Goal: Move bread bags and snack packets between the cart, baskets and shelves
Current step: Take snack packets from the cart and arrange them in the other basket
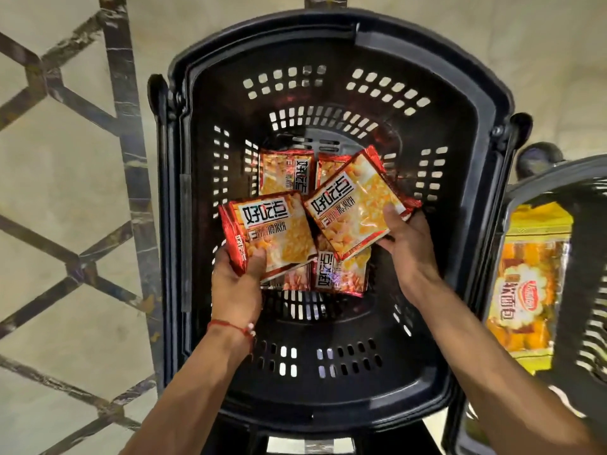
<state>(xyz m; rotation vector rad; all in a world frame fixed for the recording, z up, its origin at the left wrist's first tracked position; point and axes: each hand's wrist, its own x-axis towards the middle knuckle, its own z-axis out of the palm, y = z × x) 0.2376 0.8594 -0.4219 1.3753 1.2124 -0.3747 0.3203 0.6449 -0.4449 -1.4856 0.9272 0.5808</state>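
Note:
A deep black plastic basket (328,382) fills the middle of the view, seen from above. My left hand (238,284) grips a red-and-orange snack packet (272,231) by its lower left corner. My right hand (405,241) holds a second, matching packet (353,200) by its right edge, tilted. Both packets hang inside the basket, above several more of the same packets (285,170) lying on its floor. A yellow bread bag (525,290) lies in a second black basket (591,178) at the right.
The baskets stand on a beige tiled floor (65,192) with dark diagonal bands. The first basket's black handle (161,133) folds down along its left side. A dark wheel or knob (538,156) shows between the two baskets.

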